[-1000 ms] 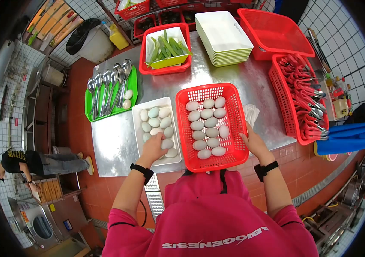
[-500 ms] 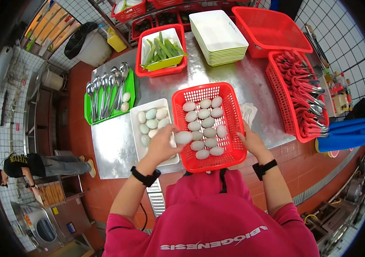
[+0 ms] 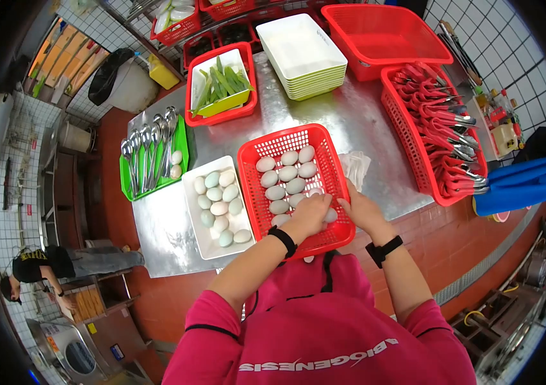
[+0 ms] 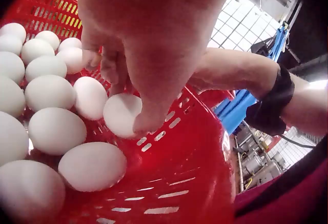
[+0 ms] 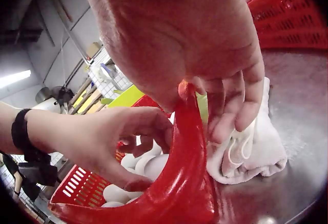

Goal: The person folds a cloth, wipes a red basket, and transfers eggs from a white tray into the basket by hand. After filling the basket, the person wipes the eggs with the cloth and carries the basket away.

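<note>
At the near edge of the silver-grey counter, a slot-patterned red basket carries greyish-white eggs, a white tray cream and pale blue-green eggs. Near the left edge, silver spoons lie on a green tray; near the far edge, stacked trays are white inside, lime-green outside. 2 wristbands are black.

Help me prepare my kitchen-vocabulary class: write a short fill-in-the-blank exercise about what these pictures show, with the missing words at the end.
1. The left hand holds an egg inside a ____ basket.
2. The right hand grips that basket's rim beside a folded ____ cloth.
3. Metal spoons lie in a ____ plastic tray.
4. In the head view, the white tray holding eggs stands to the ____ of that basket.

Missing words: red; white; green; left.
</note>
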`<action>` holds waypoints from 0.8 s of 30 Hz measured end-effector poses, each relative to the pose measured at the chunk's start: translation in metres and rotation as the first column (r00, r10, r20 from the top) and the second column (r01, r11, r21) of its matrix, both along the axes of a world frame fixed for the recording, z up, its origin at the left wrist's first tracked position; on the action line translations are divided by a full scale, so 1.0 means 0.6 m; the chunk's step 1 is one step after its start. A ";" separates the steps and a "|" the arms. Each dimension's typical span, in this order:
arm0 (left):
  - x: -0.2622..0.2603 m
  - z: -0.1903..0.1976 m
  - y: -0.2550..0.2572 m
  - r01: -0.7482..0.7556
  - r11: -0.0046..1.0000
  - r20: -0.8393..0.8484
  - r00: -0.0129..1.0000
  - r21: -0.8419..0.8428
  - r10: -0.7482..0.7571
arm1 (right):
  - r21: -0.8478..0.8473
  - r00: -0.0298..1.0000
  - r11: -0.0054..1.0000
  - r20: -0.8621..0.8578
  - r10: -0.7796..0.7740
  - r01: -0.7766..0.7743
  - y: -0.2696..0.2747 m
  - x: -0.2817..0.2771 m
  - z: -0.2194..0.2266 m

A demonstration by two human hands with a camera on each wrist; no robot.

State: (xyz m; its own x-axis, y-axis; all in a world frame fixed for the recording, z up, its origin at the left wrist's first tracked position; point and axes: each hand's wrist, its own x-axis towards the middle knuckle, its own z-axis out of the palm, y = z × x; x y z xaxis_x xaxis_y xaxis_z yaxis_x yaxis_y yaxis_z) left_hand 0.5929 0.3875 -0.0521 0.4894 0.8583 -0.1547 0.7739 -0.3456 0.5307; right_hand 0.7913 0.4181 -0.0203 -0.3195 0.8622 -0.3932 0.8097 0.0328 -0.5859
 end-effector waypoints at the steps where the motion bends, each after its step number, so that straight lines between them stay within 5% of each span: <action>1: 0.004 0.001 0.001 -0.012 1.000 -0.023 1.000 -0.003 0.012 | 0.002 1.000 1.000 -0.020 0.001 -0.001 0.000 0.001 0.000; 15: 0.007 -0.010 0.025 0.079 0.995 -0.183 0.981 0.067 -0.066 | -0.033 0.999 0.999 -0.048 0.004 -0.005 0.005 0.003 -0.007; 17: 0.004 -0.042 0.029 0.043 0.972 -0.155 0.988 0.231 -0.007 | -0.042 0.998 0.999 -0.057 0.003 -0.006 0.004 0.003 -0.004; 24: -0.007 -0.033 0.022 0.014 0.942 -0.186 0.981 0.334 0.051 | -0.012 0.998 1.000 -0.066 0.009 -0.010 0.004 0.002 -0.008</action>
